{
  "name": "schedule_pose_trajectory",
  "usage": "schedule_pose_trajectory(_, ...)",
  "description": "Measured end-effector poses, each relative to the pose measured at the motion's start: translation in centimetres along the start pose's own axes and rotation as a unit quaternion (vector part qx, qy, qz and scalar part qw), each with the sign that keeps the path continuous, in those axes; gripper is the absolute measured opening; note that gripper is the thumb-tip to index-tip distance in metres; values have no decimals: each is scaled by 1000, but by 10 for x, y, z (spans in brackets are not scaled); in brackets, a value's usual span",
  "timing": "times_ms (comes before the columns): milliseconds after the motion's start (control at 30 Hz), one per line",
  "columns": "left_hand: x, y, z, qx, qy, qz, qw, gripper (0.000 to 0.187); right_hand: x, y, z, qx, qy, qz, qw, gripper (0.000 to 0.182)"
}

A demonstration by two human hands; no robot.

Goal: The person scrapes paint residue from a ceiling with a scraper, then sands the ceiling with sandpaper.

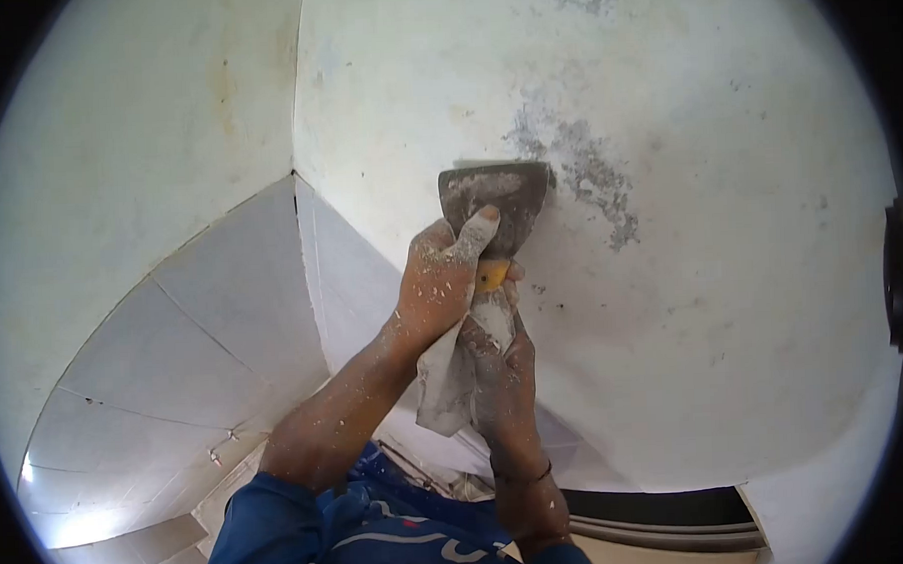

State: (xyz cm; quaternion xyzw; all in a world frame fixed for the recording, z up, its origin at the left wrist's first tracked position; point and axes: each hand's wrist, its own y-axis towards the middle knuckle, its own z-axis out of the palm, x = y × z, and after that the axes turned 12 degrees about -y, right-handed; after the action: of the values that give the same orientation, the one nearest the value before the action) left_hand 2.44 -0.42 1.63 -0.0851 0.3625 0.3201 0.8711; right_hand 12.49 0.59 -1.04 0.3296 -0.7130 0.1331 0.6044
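Two bare hands, both dusted with white powder, hold a scraper (497, 206) against a white plastered wall (731, 302). The view looks from the person's head along both forearms, which rise from the bottom centre of the frame.

The left hand (440, 282) sits higher and to the left. Its fingers are curled shut around the top of the scraper's handle, and one finger (475, 233) stretches up flat along the metal blade, pressing it to the wall. The right hand (499, 355) is just below and touching the left one, closed around the lower handle together with a grey-white cloth (445, 387) — the cloth hangs down between the two wrists. A thin dark band circles the right wrist.

The scraper has a wide, dull metal blade smeared with pale filler, its top edge level and lying against the wall near the upper centre of the frame. A small patch of its yellow handle (491, 274) shows between the hands; the rest is hidden by fingers and cloth.

Just to the right of the blade, the wall carries a mottled grey patch (587, 173) where the surface is rough and discoloured. To the left, the wall meets another white wall at an inner corner, and pale tiles (224, 320) cover the lower part there. Blue sleeves (281, 532) with some white lettering show at the bottom edge — the lettering is too blurred to read
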Motion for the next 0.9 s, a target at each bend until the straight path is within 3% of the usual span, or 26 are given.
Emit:
schedule_pose_trajectory(33,3,-2,2,-4,-4,19,1000,37,-2,1,3,-9,28,-20,999,34)
schedule_pose_trajectory(100,-5,2,-2,9,15,-30,999,35,-6,-3,5,-23,54,-31,998,35)
schedule_pose_trajectory(167,-9,1,-3,23,17,-34,999,36,-8,-3,8,-23,81,12,996,38)
schedule_pose_trajectory(400,-1,5,2,27,-5,9,1000,39,-3,6,1,-4,80,-48,996,37)
schedule_pose_trajectory(467,7,0,2,7,-19,7,1000,40,-5,-5,-1,-21,80,21,996,36)
schedule_pose_trajectory(600,-10,1,6,6,40,6,999,41,-13,13,-3,-7,-15,-74,997,38)
schedule_pose_trajectory(667,4,0,4,6,27,19,999,41,-6,-5,-5,5,43,27,999,40)
schedule_pose_trajectory(767,-2,7,3,8,37,25,999,43,-3,17,-3,23,71,-4,997,38)
schedule_pose_trajectory(833,-14,2,8,9,24,-23,999,42,-8,4,-6,13,62,-20,998,37)
schedule_pose_trajectory(900,7,-7,7,15,-14,-2,1000,39,-12,-2,-6,2,58,-42,997,36)
